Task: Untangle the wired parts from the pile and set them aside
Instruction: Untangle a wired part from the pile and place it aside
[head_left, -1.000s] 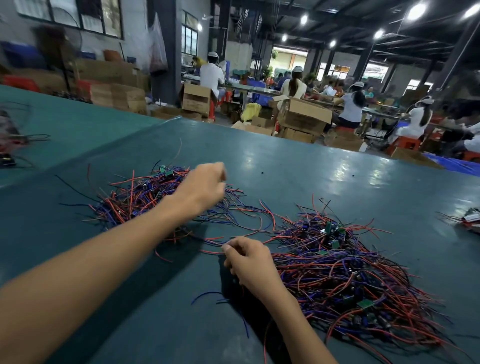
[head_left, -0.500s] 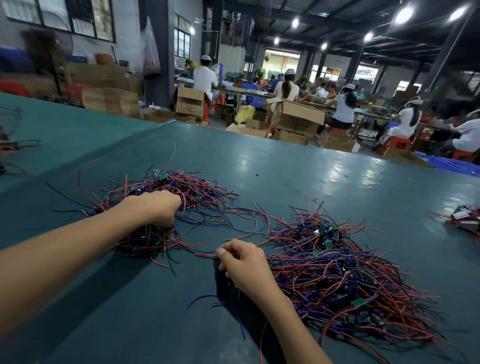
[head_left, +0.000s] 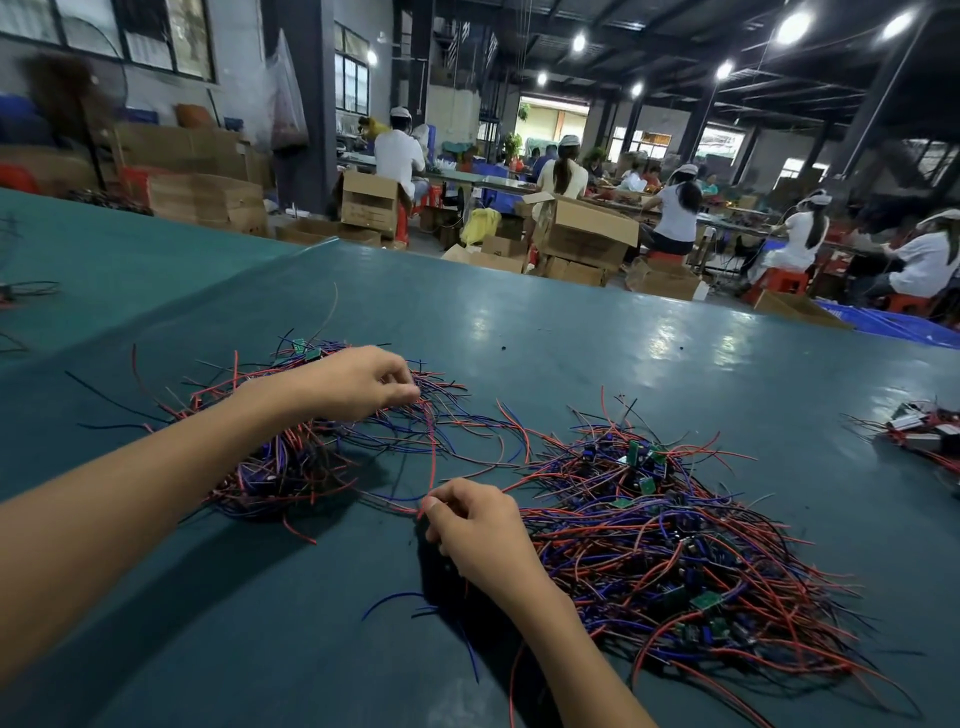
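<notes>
**A:** Where is the wire part?

**B:** A thin red wire (head_left: 434, 457) runs from near to far between the two hands. The right hand (head_left: 478, 525) pinches its near end. The left hand (head_left: 358, 384) is farther off and a bit left. Its fingertips are pinched shut on the far end, I think.

**A:** Which way should it go?

**B:** Left, I guess, to the smaller heap of red and blue wires (head_left: 280, 467) by the left arm. The left hand is nearer to it.

**A:** What is in the way?

**B:** The big tangled pile of red and blue wires (head_left: 675, 561), with little green boards in it, lies just right of the right hand on the dark green counter (head_left: 571, 338). Loose strands cross the gap between the heaps and might snag the wire.
</notes>
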